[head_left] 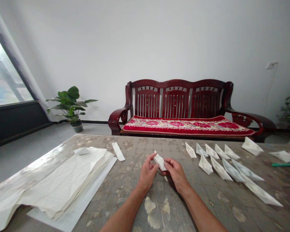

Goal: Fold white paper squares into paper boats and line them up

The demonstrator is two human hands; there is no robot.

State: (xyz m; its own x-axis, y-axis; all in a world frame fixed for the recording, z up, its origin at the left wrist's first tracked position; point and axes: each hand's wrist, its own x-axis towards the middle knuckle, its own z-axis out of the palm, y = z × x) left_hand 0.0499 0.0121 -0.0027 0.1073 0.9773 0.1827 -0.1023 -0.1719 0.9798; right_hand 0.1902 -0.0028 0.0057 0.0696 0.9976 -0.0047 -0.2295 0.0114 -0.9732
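On my feed the left hand [147, 172] and the right hand [176, 174] are both raised just above the tabletop [135, 151], close together at the centre, with a small folded white paper piece [159, 162] held between them. The left hand is only part closed, its thumb and fingers curled around the paper's left side. The right hand is similarly half curled, its fingertips [169, 163] pressed against the lower end. Neither hand is fully shut, and the paper sits tilted, its upper end pointing away from me. For a grip like this I would keep the pressure light and even from both sides, with the creases squeezed flat between fingertips and thumbs, so the layers don't slip or crumple (thin paper shows every stray dent). To the right lie folded paper boats [219, 169] in loose rows, with a green pen [283, 164] beyond them. To the left sits a tall stack of white paper sheets [67, 174] on a pale backing sheet [65, 214], a narrow paper strip [118, 151] just beyond it. Past the tabletop's far edge stand a dark red wooden bench [176, 100] and a potted plant [71, 106].
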